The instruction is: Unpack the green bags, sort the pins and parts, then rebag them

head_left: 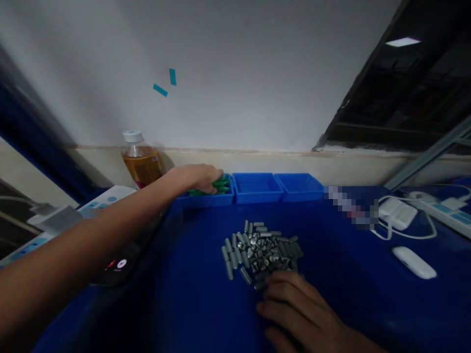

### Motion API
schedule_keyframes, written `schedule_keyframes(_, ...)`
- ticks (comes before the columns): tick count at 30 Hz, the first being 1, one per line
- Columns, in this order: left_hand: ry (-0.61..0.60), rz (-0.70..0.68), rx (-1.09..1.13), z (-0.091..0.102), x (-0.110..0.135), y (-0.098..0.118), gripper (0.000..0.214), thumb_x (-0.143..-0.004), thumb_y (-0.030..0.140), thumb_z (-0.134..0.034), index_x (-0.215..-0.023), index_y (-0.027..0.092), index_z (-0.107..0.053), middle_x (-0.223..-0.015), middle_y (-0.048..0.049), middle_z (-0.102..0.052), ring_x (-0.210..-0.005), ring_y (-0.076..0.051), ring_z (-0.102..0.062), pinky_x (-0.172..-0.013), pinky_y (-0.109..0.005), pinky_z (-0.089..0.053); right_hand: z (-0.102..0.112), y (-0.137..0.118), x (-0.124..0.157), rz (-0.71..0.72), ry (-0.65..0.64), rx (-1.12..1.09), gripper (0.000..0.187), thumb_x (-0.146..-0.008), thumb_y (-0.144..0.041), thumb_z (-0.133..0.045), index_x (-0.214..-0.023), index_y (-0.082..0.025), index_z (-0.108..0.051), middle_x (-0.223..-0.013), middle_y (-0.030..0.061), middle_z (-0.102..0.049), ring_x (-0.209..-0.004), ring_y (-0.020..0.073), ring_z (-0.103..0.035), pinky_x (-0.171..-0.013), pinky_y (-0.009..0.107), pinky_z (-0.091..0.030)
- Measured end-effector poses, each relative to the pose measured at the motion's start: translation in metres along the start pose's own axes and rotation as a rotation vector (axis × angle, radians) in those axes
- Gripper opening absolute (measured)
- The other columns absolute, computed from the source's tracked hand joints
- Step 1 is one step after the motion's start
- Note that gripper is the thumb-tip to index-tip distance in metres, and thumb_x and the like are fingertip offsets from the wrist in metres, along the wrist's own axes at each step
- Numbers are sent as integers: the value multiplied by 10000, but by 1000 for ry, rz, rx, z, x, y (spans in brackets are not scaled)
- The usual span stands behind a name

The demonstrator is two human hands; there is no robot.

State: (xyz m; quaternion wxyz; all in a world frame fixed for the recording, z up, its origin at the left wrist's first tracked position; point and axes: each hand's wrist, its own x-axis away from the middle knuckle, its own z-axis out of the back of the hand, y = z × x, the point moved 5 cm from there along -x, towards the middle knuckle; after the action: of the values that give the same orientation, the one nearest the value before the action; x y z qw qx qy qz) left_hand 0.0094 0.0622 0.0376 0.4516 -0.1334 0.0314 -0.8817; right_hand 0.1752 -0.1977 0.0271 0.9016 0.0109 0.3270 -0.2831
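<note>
My left hand (200,177) reaches far forward into the leftmost blue bin (206,198), its fingers curled down onto green parts (221,185) lying inside. A heap of small grey metal pins (257,250) lies on the blue surface (191,284) in front of me. At the near edge of that heap rests my right hand (298,306), fingers bent and pressed together on the pins; what they hold is hidden.
Two more blue bins (255,186) (300,185) stand in a row at the back. A bottle of amber liquid (142,164) is at the back left by the wall. A phone (117,264) lies left; white chargers (397,213), cables and a white device (414,262) lie right.
</note>
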Motion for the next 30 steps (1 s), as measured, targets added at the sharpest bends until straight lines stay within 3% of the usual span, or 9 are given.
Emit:
schedule_keyframes(3, 34, -23, -15, 2, -3, -2, 429, -759, 322, -522, -1148, 147, -570, -1016, -173, -661, -824, -255, -626, -691, -329, -470, -6, 14, -10, -40, 14, -82, 134, -826, -164, -567, -940, -147, -636, -788, 54, -680, -859, 163, -635, -779, 245, -551)
schedule_keyframes(8, -86, -35, 158, 9, -4, -2, 499, -696, 395, -642, -1162, 230, -571, -1036, -84, -674, -848, -221, -611, -739, -304, -460, -2, 28, -10, -73, 14, -140, 153, -809, -148, -586, -959, -159, -617, -748, 43, -681, -784, 164, -647, -721, 264, -573)
schedule_keyframes(13, -147, -2, 143, 17, -4, 5, 625, -614, 275, -704, -1210, 213, -526, -1037, -97, -669, -810, -226, -607, -699, -300, -464, 11, 40, -1, -161, 39, -107, 239, -770, -91, -559, -992, -167, -601, -779, 46, -683, -804, 175, -650, -712, 279, -579)
schedule_keyframes(16, -167, -23, 75, 15, -2, 9, 601, -638, 232, -661, -1219, 207, -506, -1027, -106, -669, -798, -224, -608, -670, -287, -461, 14, 45, 5, -215, 26, -109, 241, -780, -90, -553, -1001, -176, -594, -803, 44, -679, -820, 175, -642, -719, 281, -574)
schedule_keyframes(20, -93, -68, 0, 6, -2, 8, 490, -708, 209, -577, -1192, 171, -511, -1027, -133, -657, -859, -240, -614, -723, -310, -452, 16, 45, 6, -242, 37, -140, 241, -793, -80, -539, -1013, -172, -580, -824, 49, -655, -843, 176, -619, -742, 306, -562)
schedule_keyframes(24, -23, -83, 30, -3, -4, 6, 416, -742, 340, -573, -1110, 147, -560, -1022, -156, -654, -885, -271, -616, -763, -347, -448, 17, 44, 4, -245, 67, -198, 242, -786, -41, -523, -992, -157, -573, -800, 51, -632, -792, 165, -601, -696, 314, -554)
schedule_keyframes(30, 53, -52, -139, 6, 2, 6, 272, -811, 268, -495, -1039, 170, -606, -954, -132, -677, -834, -234, -623, -754, -335, -431, 16, 49, 9, -251, 88, -259, 254, -786, -32, -513, -989, -171, -578, -783, 36, -629, -749, 161, -594, -660, 318, -537)
